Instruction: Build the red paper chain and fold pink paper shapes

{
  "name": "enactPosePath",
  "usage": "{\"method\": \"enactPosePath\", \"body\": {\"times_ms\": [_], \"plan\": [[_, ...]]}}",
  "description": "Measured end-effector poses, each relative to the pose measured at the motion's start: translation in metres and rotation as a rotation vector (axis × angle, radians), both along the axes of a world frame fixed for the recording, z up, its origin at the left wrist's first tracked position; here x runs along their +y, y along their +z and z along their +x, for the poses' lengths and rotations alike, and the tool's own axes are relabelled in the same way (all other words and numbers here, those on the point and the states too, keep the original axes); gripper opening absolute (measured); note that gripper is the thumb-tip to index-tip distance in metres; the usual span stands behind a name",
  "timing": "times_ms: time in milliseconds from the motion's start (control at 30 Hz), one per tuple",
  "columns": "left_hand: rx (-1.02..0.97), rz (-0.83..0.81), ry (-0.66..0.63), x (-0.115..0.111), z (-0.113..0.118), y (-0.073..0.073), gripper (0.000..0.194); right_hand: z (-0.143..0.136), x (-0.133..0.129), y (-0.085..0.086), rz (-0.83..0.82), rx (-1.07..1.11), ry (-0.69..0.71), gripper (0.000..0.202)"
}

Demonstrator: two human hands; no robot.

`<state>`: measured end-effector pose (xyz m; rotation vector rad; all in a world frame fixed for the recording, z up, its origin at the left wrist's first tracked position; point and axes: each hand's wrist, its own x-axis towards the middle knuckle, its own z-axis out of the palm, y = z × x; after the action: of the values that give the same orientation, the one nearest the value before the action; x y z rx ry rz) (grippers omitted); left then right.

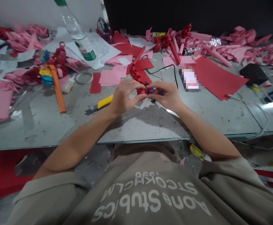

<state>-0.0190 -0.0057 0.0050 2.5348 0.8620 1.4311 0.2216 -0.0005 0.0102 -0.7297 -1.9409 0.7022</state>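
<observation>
My left hand (126,96) and my right hand (166,94) meet above the table, thumbs and fingers pinched around a small curled piece of red paper (141,92). Part of the paper is hidden by the fingers. Just behind my right fingertips shows a blue object (153,90), mostly covered, so its kind is unclear. Beyond my hands lies a red paper flower (134,73) with a rolled red stem. Beside my left wrist rests a yellow utility knife (105,101) with a dark end.
A water bottle (81,42) stands at the back left, near an orange paper roll (56,89) and a tape ring (84,78). To the right lie a phone (189,79), a red paper sheet (217,75) and white cables (265,114). Pink paper scraps (241,40) line the back.
</observation>
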Motion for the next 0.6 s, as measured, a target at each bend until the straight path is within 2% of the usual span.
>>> {"method": "enactPosePath", "body": {"times_ms": [167, 300, 433, 600], "plan": [[-0.066, -0.071, -0.011, -0.004, 0.002, 0.002, 0.011, -0.002, -0.002, 0.002, -0.065, 0.028, 0.036, 0.03], [-0.108, -0.07, 0.01, -0.005, 0.002, 0.002, 0.005, -0.004, -0.001, 0.005, -0.312, 0.138, 0.1, 0.046], [-0.103, 0.019, 0.055, -0.008, 0.004, 0.003, 0.004, -0.008, -0.001, 0.005, -0.527, 0.222, 0.16, 0.036], [-0.116, 0.097, 0.085, -0.013, 0.007, 0.004, 0.005, -0.013, -0.003, 0.003, -0.713, 0.329, 0.209, 0.039]]}}
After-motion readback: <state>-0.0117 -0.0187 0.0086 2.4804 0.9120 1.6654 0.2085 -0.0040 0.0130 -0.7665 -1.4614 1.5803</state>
